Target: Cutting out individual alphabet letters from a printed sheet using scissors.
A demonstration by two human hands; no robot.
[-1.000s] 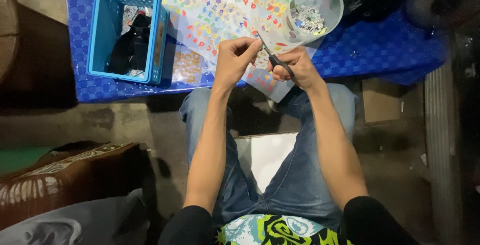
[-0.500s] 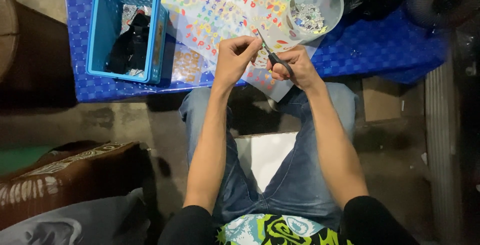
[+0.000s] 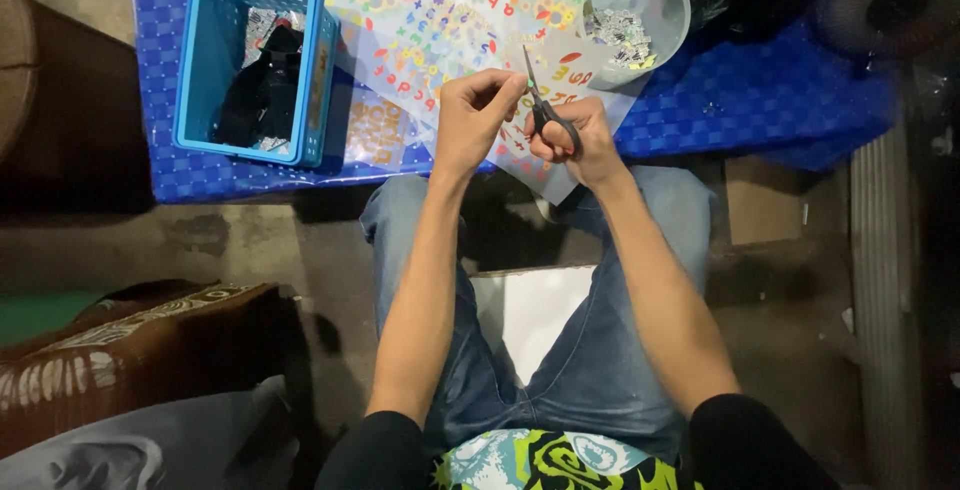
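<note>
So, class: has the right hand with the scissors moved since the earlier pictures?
No. The right hand holds the scissors at the same spot below the clear tub at the table edge, as before.

There were two bare hands, a left hand [image 3: 470,120] and a right hand [image 3: 580,135]. One pair of black-handled metal scissors [image 3: 545,105] was present. One blue plastic lattice basket [image 3: 250,60] stood on one blue checked tablecloth [image 3: 760,100]. One clear round plastic bowl [image 3: 640,15] held small cut paper scraps, too many and too small to count. One colourful printed sheet of letters and numbers [image 3: 440,10] lay there.
</note>
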